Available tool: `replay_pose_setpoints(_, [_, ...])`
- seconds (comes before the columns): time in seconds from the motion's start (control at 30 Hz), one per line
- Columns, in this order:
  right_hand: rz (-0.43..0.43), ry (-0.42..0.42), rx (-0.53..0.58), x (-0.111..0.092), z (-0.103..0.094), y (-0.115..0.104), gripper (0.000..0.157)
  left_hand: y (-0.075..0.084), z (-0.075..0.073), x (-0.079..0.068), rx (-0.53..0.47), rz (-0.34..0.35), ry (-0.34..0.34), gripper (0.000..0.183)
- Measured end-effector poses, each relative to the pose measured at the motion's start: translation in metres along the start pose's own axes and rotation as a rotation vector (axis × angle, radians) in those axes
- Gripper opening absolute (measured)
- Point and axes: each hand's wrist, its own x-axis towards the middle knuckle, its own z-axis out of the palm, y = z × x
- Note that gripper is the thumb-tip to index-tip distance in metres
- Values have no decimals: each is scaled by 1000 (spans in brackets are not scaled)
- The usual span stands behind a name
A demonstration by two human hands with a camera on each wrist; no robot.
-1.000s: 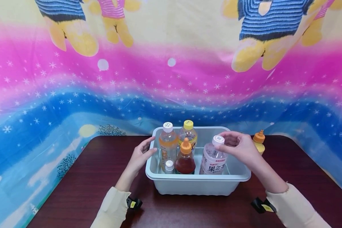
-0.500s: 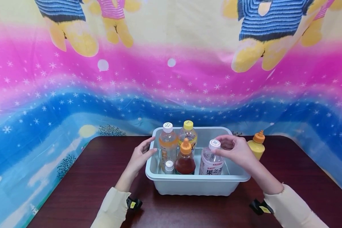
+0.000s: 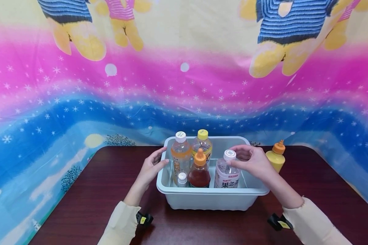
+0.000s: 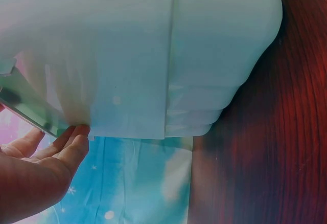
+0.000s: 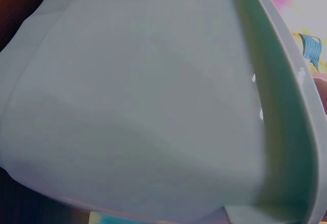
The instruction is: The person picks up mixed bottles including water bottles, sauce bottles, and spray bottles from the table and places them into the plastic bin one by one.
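A pale blue-green plastic bin point(image 3: 210, 200) stands on the table with several bottles upright in it. My left hand point(image 3: 150, 167) is at its left rim, thumb over the edge. In the left wrist view, the fingers point(image 4: 76, 139) reach under that rim. With my right hand point(image 3: 256, 161) I hold a pink-labelled drink bottle point(image 3: 227, 175) at its white cap, thumb in front and fingers behind. Its base is hidden by the bin's front wall. Left of it are an orange-topped squeeze bottle point(image 3: 199, 174), a small white-capped bottle point(image 3: 182, 178), an orange drink bottle point(image 3: 181, 153) and a yellow-capped bottle point(image 3: 203, 144).
A yellow squeeze bottle point(image 3: 276, 160) with an orange nozzle stands outside the bin, behind my right wrist. The dark red table point(image 3: 101, 194) ends at a patterned curtain point(image 3: 184, 92) behind. The bin's outer wall point(image 5: 143, 81) fills most of the right wrist view.
My right hand has moved left and slightly down with the pink-labelled bottle, and the yellow squeeze bottle shows more now. My left hand has stayed at the rim.
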Motion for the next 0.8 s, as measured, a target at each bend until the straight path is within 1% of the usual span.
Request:
replay_pose_setpoints(0.23, [2, -15, -1, -1, -2, -3, 50, 0, 0, 0, -2, -1, -3, 48])
replay_pose_setpoints(0.47, [-28, -33, 3, -2, -9, -5, 50, 0, 0, 0, -6, 2, -3, 48])
replay_pose_setpoints(0.8, [-26, -7, -7, -3, -17, -9, 51, 0, 0, 0, -6, 1, 2, 48])
